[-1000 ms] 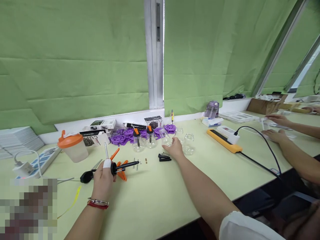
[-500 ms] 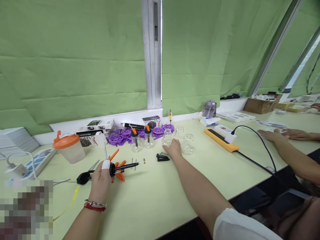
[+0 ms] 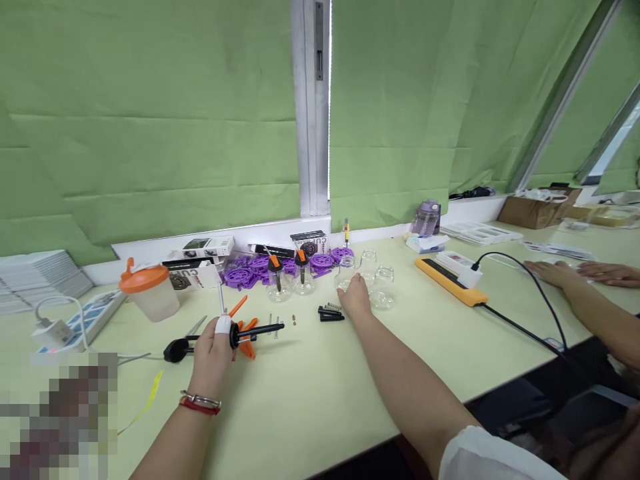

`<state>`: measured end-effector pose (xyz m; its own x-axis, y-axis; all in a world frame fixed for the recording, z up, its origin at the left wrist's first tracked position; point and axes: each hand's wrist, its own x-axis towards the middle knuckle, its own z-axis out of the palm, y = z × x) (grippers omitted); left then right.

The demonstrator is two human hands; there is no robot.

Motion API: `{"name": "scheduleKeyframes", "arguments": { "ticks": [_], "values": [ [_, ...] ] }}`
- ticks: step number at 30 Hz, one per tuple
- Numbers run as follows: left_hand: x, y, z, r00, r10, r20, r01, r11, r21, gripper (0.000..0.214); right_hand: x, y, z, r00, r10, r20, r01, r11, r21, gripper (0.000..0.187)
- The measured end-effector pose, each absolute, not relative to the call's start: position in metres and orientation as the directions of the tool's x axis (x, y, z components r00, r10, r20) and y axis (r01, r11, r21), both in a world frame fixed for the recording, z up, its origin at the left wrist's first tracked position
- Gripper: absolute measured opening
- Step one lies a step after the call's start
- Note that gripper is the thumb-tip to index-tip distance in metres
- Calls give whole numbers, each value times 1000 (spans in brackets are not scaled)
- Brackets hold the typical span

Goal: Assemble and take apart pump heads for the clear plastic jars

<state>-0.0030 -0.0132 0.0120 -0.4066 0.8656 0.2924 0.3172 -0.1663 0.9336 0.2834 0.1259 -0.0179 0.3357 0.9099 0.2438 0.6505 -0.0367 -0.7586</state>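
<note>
Far to the left of the left fingers [image 3: 216, 339], a white power strip [image 3: 95, 313] lay on the pale surface [image 3: 310, 393]. A cup with an orange lid [image 3: 149, 290] stood between that strip and the fingers. The left hand [image 3: 213, 353] was closed around a black tool [image 3: 175, 349] held low over the surface. The tool's rounded end stuck out to the left of the fingers and its thin rod ran out to their right. The thumb wore a white cap, and a thin metal pin [image 3: 221, 300] rose just above it. Orange pieces [image 3: 246, 339] lay just right of the fingers, under the rod, with a few small screws [image 3: 275, 325] near the rod's tip.

Beyond the screws stood two jars with orange-and-black tops [image 3: 278, 280] in front of a heap of purple wheels [image 3: 250, 273]. Small black parts [image 3: 331, 314] lay just left of the right hand [image 3: 356, 298]. That hand lay stretched forward, palm down, with its fingers [image 3: 349, 287] against a glass jar [image 3: 345, 272]. Whether they gripped the jar could not be told. Two more empty jars [image 3: 384, 293] stood just to the right of those fingers.

Well to the right, a yellow bar [image 3: 447, 281] carried a white plug and a black cable [image 3: 525, 280]. At the far edge rested a co-worker's hands [image 3: 555, 272].
</note>
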Motion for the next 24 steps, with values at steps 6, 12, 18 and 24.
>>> {"name": "scheduleKeyframes", "arguments": {
  "ticks": [6,12,18,24],
  "values": [
    [0,-15,16,-399,881,255,315,-130,940,35,265,84,14,-1,849,529,708,375,-599,53],
    [10,-15,16,-371,915,157,166,-101,981,36,205,18,28,-707,331,624,405,914,-26,44],
    [20,-22,19,-229,962,150,107,-129,986,32,201,11,25,-694,421,584,447,888,-109,37],
    [17,-34,24,-66,809,584,477,-489,731,49,234,7,55,-537,672,510,318,721,-615,27]
  ]
}}
